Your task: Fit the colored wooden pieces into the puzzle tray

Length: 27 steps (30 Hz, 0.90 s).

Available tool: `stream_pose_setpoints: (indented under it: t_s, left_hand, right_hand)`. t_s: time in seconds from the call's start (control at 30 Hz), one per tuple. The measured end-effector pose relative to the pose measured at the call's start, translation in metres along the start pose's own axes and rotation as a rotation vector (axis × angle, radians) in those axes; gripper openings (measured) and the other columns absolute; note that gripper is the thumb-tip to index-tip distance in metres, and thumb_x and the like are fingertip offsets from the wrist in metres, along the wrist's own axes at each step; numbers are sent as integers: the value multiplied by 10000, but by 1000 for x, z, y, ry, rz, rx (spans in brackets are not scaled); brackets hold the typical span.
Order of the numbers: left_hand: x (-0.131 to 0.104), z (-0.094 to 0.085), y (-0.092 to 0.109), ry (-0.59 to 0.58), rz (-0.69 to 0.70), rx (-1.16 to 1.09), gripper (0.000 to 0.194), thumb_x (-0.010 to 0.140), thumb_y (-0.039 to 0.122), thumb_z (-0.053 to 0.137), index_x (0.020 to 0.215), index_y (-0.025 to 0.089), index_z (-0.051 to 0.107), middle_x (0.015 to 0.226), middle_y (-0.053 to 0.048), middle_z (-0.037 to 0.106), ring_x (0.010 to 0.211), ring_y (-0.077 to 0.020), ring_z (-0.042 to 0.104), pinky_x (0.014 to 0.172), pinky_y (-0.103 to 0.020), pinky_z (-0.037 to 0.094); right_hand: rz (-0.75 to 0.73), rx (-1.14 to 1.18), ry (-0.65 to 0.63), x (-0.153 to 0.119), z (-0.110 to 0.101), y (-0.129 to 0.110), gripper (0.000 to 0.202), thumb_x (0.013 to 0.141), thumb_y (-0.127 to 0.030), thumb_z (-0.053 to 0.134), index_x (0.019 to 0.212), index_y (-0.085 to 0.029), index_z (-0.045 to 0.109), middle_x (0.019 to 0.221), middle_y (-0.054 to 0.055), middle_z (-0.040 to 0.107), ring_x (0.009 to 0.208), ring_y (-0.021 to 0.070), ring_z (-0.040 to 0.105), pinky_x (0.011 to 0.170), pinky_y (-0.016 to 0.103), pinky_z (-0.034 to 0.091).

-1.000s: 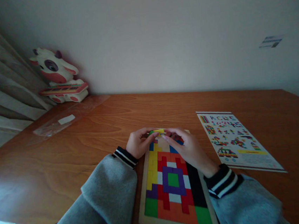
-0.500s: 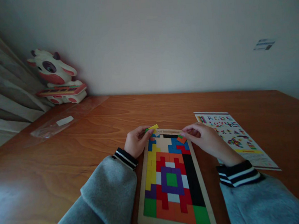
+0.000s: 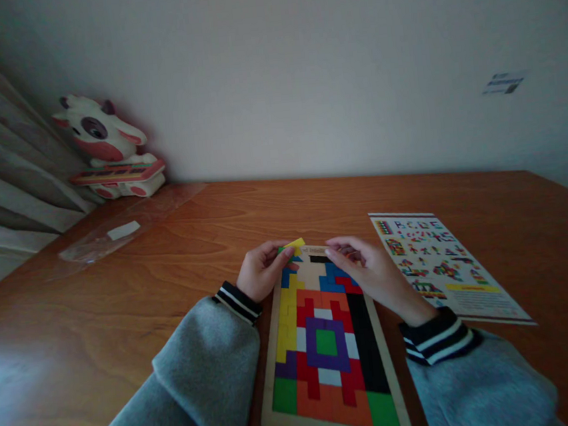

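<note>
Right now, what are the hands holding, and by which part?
The left hand pinches a yellow piece by its left end, with a green piece beside it. Whether the right hand holds anything can't be told.

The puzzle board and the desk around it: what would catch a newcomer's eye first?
Probably the puzzle board, bright with colored blocks, lying low in the middle of the desk between two gray sleeves. The left hand holds a yellow piece at its top left corner. Next might come the cow toy with a keyboard, against the wall at the far left.
</note>
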State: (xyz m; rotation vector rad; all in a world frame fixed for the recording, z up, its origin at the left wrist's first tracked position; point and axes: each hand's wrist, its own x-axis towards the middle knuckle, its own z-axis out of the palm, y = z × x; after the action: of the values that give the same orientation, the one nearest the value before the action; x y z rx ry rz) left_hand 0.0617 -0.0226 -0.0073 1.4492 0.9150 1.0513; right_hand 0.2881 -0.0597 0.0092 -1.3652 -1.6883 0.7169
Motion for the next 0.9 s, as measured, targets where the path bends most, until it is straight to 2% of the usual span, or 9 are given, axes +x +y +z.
stream_pose_setpoints:
  t_s: [0.07,0.2,0.27,0.33,0.4,0.47,0.53,0.7,0.9]
  left_hand:
    - [-1,1,1,-41,14,-9,435,830,491,660,1056,120,634,976,-120,750,726,-179,740,622,-254,604]
    - [-4,3,1,-152,60,-31,364,847,440,656,1049,137,647,1048,-120,734,747,-170,737,706,-282,608]
    - [-4,4,1,-157,65,-26,356,844,433,661,1042,137,647,1038,-116,735,735,-165,734,701,-277,604]
    - [-4,4,2,-110,43,-9,370,839,443,664,1040,133,643,1003,-110,741,714,-162,731,645,-252,595]
    - [-3,3,3,-46,14,10,388,842,458,656,1047,129,639,968,-103,744,701,-158,727,597,-232,584]
    - [-1,1,4,1,0,23,398,849,465,646,1055,124,636,947,-100,745,695,-153,723,580,-224,578]
    - [0,0,4,22,3,25,408,850,467,646,1058,118,635,941,-102,744,690,-149,720,580,-223,576]
    - [0,0,2,28,-9,8,424,837,475,659,1052,111,635,940,-107,737,664,-138,705,561,-214,563]
    - [0,0,2,36,-27,26,404,841,458,657,1053,115,640,931,-93,733,647,-113,687,560,-186,544]
  right_hand:
    - [-31,81,-54,-3,13,-8,303,890,-431,593,1119,-241,656,1038,68,718,901,205,667,804,377,543]
    - [-77,126,-71,-5,26,-16,223,890,-403,601,1035,-255,683,1018,47,722,881,192,669,802,358,533]
    - [-62,101,-80,-4,22,-16,231,891,-420,594,1014,-252,694,979,47,728,852,194,672,768,353,533]
    - [-24,34,-89,-2,11,-11,276,892,-453,583,1035,-245,695,965,60,728,838,205,672,740,360,533]
    - [0,-111,-29,1,-2,-1,306,867,-479,606,1024,-234,699,968,78,717,841,223,662,719,374,527]
    - [-3,-299,29,2,-14,13,342,808,-492,673,1002,-212,705,988,100,694,889,252,646,778,414,513]
    - [32,-390,9,2,-22,27,395,747,-521,723,977,-200,708,955,106,684,842,256,643,752,419,515]
    - [150,-292,-39,4,-26,44,420,719,-506,748,985,-185,693,953,105,698,809,233,647,708,381,529]
    - [259,-149,13,4,-28,46,345,669,-403,796,905,-191,658,894,92,714,782,222,660,706,355,542]
